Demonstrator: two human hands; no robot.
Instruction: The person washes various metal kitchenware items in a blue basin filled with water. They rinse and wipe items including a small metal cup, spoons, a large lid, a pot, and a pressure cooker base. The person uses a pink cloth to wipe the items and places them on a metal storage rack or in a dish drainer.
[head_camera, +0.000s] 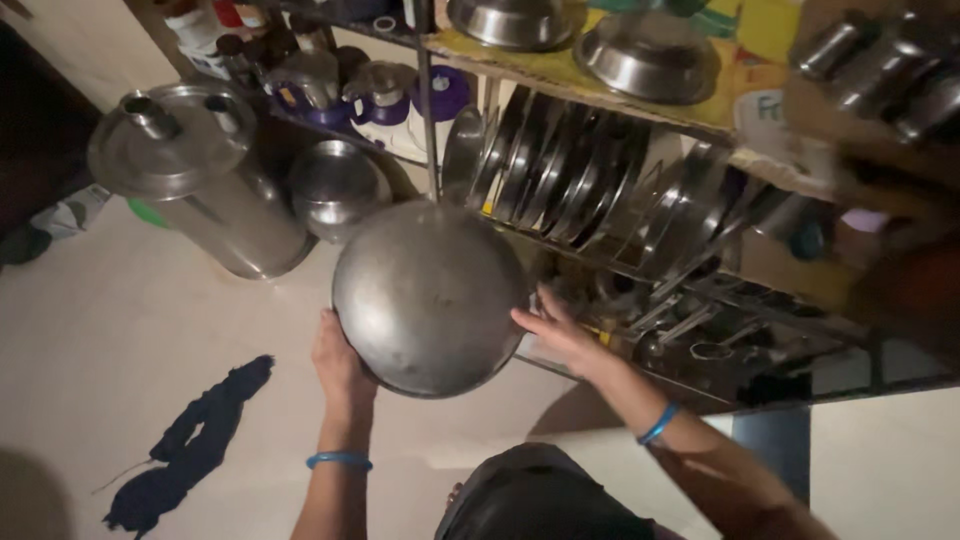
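Observation:
I hold a large round steel bowl (428, 295) bottom-up in front of a metal kitchen rack. My left hand (340, 362) grips its lower left rim. My right hand (557, 333) presses against its right rim with fingers spread. Both wrists wear blue bands. Behind the bowl, several steel plates (580, 175) stand upright in the rack's slotted shelf (660, 270).
A tall steel drum with a lid (200, 170) and a round steel pot (335, 190) stand on the pale floor at left. A dark blue cloth (190, 440) lies on the floor. Steel bowls (645, 55) and cups (880, 70) sit on upper shelves.

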